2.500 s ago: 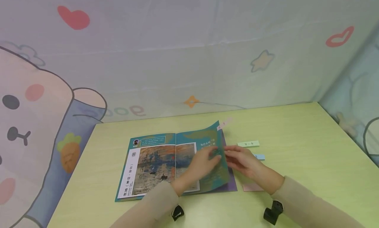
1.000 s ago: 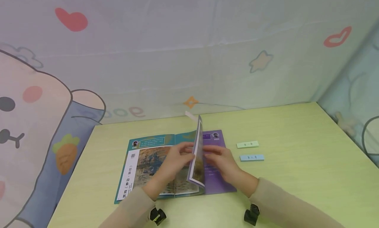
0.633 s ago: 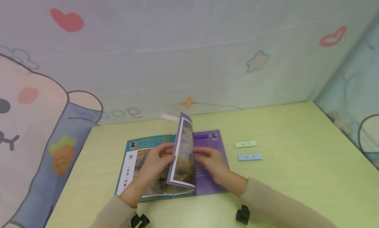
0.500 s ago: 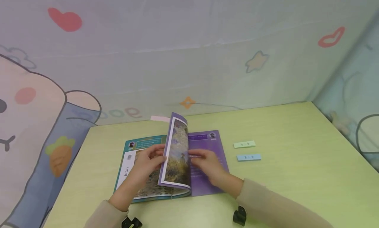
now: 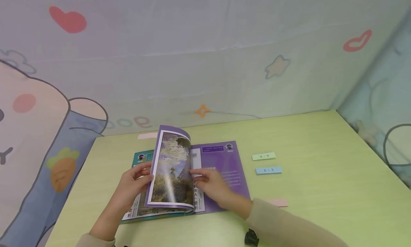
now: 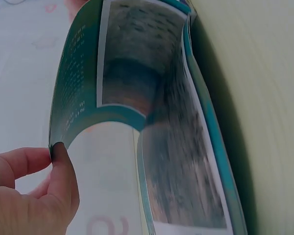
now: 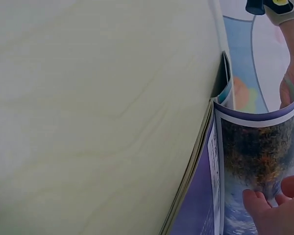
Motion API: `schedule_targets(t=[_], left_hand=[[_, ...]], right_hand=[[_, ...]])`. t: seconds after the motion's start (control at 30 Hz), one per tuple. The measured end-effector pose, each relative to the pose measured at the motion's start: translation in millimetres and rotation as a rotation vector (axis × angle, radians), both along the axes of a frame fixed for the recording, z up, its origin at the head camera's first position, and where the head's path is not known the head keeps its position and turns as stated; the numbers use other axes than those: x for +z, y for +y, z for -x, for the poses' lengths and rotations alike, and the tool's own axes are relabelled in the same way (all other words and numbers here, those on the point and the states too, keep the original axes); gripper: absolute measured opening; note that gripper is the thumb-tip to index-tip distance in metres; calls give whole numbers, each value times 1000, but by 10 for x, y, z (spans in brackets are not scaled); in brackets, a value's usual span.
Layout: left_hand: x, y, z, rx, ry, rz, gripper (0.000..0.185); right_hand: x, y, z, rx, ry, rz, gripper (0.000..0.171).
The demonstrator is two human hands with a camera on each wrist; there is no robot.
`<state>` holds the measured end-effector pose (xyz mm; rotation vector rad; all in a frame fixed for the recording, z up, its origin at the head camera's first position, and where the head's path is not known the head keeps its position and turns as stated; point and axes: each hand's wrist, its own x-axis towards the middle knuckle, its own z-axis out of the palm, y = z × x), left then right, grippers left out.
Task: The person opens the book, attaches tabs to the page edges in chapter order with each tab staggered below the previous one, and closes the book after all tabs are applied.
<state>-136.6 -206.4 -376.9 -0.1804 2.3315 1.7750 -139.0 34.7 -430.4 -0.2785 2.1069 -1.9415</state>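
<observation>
An open picture book [image 5: 224,158] lies on the table, teal pages at left and purple at right. My left hand [image 5: 131,183] pinches the outer edge of a raised, curved page [image 5: 174,161], which carries a painting of a figure in a field. The left wrist view shows thumb and finger on the rim of the page's teal back [image 6: 71,83]. A pink paper tab [image 5: 147,135] juts from the page's far edge. My right hand [image 5: 213,186] is over the purple page, its fingertips touching the turning page near the spine; its fingers look relaxed.
Right of the book lie a green sticky-note pad [image 5: 263,156] and a blue one [image 5: 268,170], both with handwriting. A pink pad [image 5: 278,203] is partly hidden by the right sleeve [image 5: 282,222]. A patterned cloth [image 5: 205,61] hangs behind the table [image 5: 321,161].
The page has swung from the right side over to the left, its pink tab with it. Both hands moved left; the purple page and a white strip of print came into view.
</observation>
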Motion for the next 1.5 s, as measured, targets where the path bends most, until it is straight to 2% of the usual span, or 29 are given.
schedule_targets(t=[0.13, 0.4, 0.57, 0.7, 0.87, 1.07, 1.17, 1.5], left_hand=[[-34, -165, -20, 39, -11, 62, 47], [-142, -470, -61, 72, -73, 155, 49], [-206, -584, -57, 91, -106, 164, 48], [-276, -655, -47, 101, -118, 162, 49], [-384, -715, -22, 113, -128, 169, 49], [-553, -789, 25, 102, -114, 226, 45], [-622, -809, 37, 85, -101, 255, 43], [-626, -788, 46, 5, -74, 383, 43]], right_hand=[[-22, -43, -18, 122, 109, -91, 38], [3, -74, 26, 380, 422, -472, 39], [4, -122, 51, 482, 589, -627, 41], [-18, -146, 55, 529, 695, -695, 39], [-31, -130, 60, 600, 771, -755, 37], [-32, -114, 86, 729, 879, -873, 41], [-38, -118, 92, 761, 939, -903, 42], [-109, -130, 145, 822, 1012, -934, 43]])
